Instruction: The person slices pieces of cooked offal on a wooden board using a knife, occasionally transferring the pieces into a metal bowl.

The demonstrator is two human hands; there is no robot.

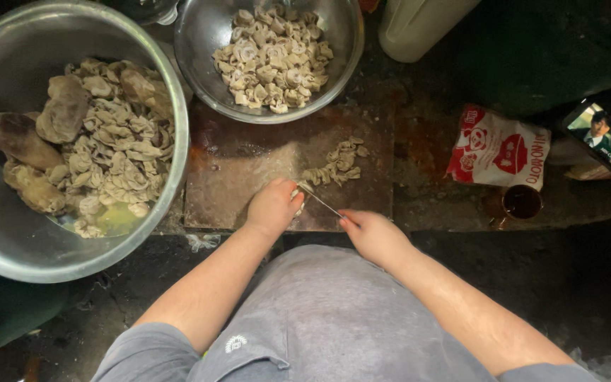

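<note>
My left hand (274,206) is closed over a pale strip of tripe at the near edge of a worn brown cutting board (238,166). My right hand (370,232) grips the handle of a knife (319,201), whose thin blade slants up-left to the strip beside my left fingers. A small row of cut tripe pieces (337,165) lies on the board just beyond the blade.
A large steel bowl (8,233) at left holds uncut tripe and liquid. A smaller steel bowl (203,42) at the back holds cut pieces. Right of the board lie a red-and-white packet (498,150), a dark cup (522,201), a phone (600,136) and a white jug (419,25).
</note>
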